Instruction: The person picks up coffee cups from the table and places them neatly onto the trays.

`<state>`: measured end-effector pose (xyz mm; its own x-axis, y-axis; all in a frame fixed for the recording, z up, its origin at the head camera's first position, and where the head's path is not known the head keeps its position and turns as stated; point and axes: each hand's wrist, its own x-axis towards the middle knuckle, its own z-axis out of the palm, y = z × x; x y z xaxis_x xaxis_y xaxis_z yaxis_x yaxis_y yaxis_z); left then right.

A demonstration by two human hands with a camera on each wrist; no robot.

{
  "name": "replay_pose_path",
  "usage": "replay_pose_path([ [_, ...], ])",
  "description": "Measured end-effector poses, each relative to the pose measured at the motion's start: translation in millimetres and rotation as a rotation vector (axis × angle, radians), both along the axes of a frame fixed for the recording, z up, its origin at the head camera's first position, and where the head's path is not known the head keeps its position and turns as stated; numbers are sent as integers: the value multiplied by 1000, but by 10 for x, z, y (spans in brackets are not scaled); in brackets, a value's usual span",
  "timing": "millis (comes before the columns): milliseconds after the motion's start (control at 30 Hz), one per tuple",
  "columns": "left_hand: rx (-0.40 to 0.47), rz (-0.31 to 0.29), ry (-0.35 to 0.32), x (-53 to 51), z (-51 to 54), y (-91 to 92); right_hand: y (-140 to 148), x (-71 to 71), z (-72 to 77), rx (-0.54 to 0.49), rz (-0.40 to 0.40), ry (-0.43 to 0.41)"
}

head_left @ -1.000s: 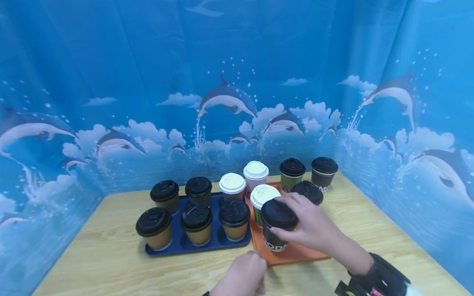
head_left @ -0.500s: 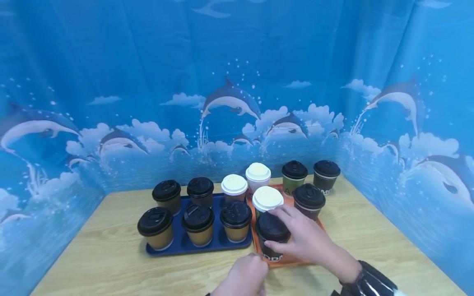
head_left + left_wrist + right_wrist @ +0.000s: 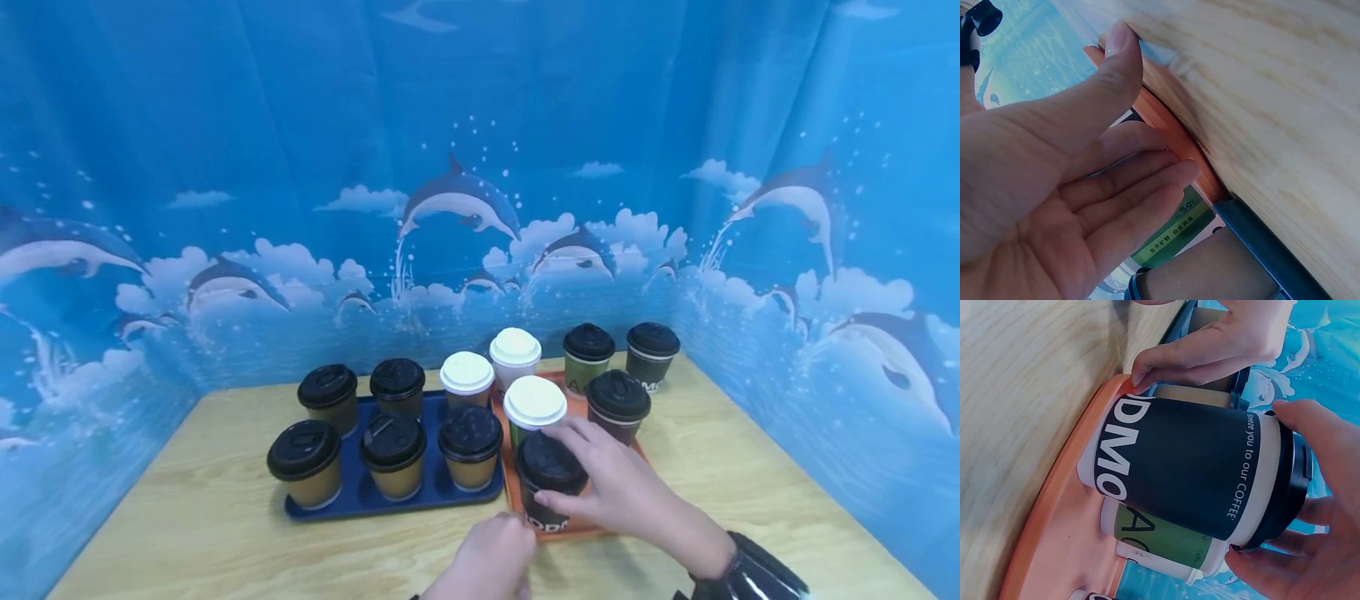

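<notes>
At the front left corner of the orange tray [image 3: 592, 531], my right hand [image 3: 618, 483] grips a black paper coffee cup [image 3: 551, 475] by its black lid. In the right wrist view the coffee cup [image 3: 1185, 462] has white lettering, and its base is at the tray; contact is hard to tell. My left hand [image 3: 491, 554] holds the tray's front left rim, its fingertips at the edge; the left wrist view shows the rim [image 3: 1172, 134] beside thumb and fingers. Behind the gripped cup stands a green cup with a white lid [image 3: 535, 404]; a black-lidded cup [image 3: 618, 400] is to its right.
A dark blue tray [image 3: 354, 479] adjoins on the left, with several brown lidded cups in two rows. Farther back on the right are a white cup [image 3: 516, 350], a green cup [image 3: 588, 362] and a dark cup [image 3: 651, 358]. A dolphin-print curtain [image 3: 337, 167] encloses the table.
My right hand has brought the black coffee cup slightly left and nearer to the tray's front left corner. Over the last half second it barely moves. The left hand stays at the rim.
</notes>
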<state>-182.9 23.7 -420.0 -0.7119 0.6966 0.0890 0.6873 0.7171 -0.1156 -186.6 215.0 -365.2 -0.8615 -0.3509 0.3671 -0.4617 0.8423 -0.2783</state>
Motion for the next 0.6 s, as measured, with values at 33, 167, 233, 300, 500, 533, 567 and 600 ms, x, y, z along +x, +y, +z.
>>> replay_pose_path([
  [33,-5,0,-9,-6,6,3,0,-6,1,-1,-1,-3],
  [167,-14,-5,5,-17,11,8,2,-23,7,-2,-6,-11],
  [233,-11,-3,6,-18,12,6,3,-31,10,-6,-3,-18],
  [300,-8,4,7,-20,11,2,2,-38,16,-11,0,-30],
  [500,-13,1,-24,-51,20,-23,10,-62,66,-25,30,-54],
  [533,-11,-3,-30,-56,21,-30,16,-65,80,-28,38,-48],
  [567,-12,-3,-38,-61,20,-39,24,-68,93,-32,47,-36],
  [600,-9,-2,-46,-63,18,-47,39,-73,107,-42,58,-15],
])
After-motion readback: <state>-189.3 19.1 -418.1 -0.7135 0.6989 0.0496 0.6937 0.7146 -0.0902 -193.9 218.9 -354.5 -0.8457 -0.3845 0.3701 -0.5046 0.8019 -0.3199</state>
